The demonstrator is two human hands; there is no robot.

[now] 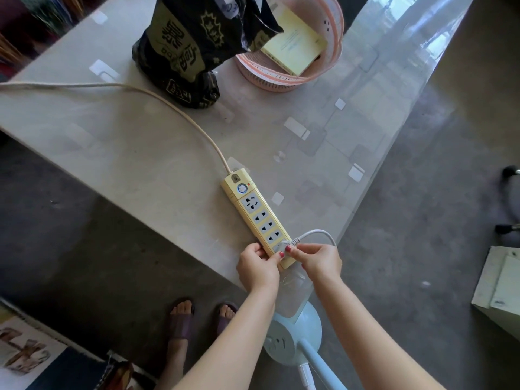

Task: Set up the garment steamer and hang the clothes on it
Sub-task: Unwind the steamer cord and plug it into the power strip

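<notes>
A yellow power strip (254, 213) lies on the corner of the table (146, 153), its beige cord running off to the left. My left hand (257, 266) grips the strip's near end. My right hand (319, 258) pinches a white plug (284, 247) at the nearest socket, and its white cord (318, 233) loops to the right. The pale blue garment steamer base (295, 333) stands on the floor below the table corner, between my forearms. No clothes are in view.
A black and gold bag (191, 46) and a pink basket (295, 71) holding a yellow box stand at the table's far side. A clear cover overhangs the table edge on the right. A white box (501, 291) sits on the floor at right.
</notes>
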